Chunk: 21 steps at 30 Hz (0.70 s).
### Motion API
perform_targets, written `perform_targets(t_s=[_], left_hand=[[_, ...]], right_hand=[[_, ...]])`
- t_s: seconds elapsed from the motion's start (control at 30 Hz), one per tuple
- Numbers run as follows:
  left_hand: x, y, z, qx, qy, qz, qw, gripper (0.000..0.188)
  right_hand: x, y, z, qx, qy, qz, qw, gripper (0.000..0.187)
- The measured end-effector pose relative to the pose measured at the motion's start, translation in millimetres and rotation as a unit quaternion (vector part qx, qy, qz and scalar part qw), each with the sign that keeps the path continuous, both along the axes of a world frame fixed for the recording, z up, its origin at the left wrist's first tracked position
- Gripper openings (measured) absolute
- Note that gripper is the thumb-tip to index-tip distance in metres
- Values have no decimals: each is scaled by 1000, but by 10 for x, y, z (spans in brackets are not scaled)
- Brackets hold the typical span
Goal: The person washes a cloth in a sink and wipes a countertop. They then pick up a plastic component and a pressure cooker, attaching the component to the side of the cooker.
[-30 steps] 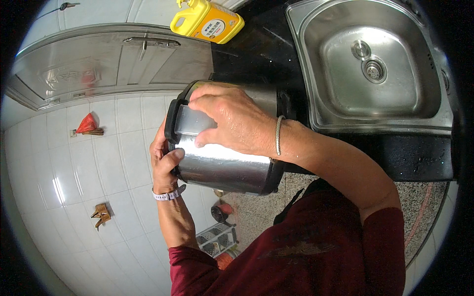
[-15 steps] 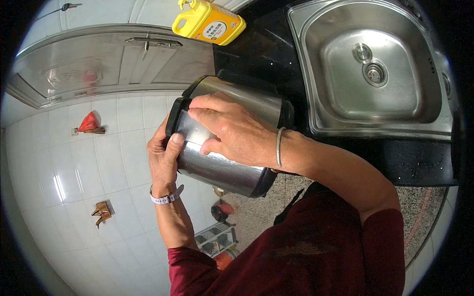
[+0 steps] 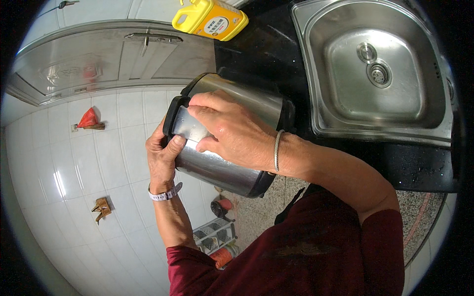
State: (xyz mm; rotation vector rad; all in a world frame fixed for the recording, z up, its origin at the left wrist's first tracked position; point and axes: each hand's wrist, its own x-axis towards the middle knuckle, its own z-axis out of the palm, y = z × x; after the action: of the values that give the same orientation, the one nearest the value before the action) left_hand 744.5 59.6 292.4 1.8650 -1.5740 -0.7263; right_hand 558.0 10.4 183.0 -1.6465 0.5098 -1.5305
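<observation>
A brushed-steel cooker (image 3: 212,165) with black end trims lies tilted on its side by the black counter's edge. My left hand (image 3: 162,154) grips its black rim at the left end, thumb laid over the steel side and the other fingers mostly hidden behind. Against the cooker's side, just by that rim, is a clear plastic piece (image 3: 190,128) shaped like a small box or cup. My right hand (image 3: 229,129) reaches across and pinches this piece between thumb and fingers. Whether the piece is fixed to the cooker I cannot tell.
A steel sink (image 3: 316,106) is set into the black counter (image 3: 261,54) at the right. Near the back stands a yellow pump jug (image 3: 210,22). A panelled door (image 3: 108,56) and white tiled wall (image 3: 79,163) lie left. A rack (image 3: 215,232) sits low behind my left arm.
My right thumb has shifted slightly left, and more of the clear plastic piece shows. The left hand keeps its grip; the whole view has shifted a little.
</observation>
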Motion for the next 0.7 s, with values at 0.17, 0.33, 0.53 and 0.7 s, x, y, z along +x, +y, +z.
perform_targets(t_s=[0.17, 0.33, 0.53, 0.7], left_hand=[[13, -14, 17, 2, -11, -7, 1000, 68], [30, -17, 3, -4, -6, -23, 1000, 66], [62, -23, -20, -16, -25, -26, 999, 64], [102, -1, -20, -19, -19, -45, 999, 62]], right_hand=[[42, -55, -20, 1, 15, 8, 1000, 61], [49, -153, -56, -65, 22, -4, 998, 62], [9, -220, -71, -135, 49, -18, 990, 65], [31, -179, -48, -115, 44, 2, 992, 65]])
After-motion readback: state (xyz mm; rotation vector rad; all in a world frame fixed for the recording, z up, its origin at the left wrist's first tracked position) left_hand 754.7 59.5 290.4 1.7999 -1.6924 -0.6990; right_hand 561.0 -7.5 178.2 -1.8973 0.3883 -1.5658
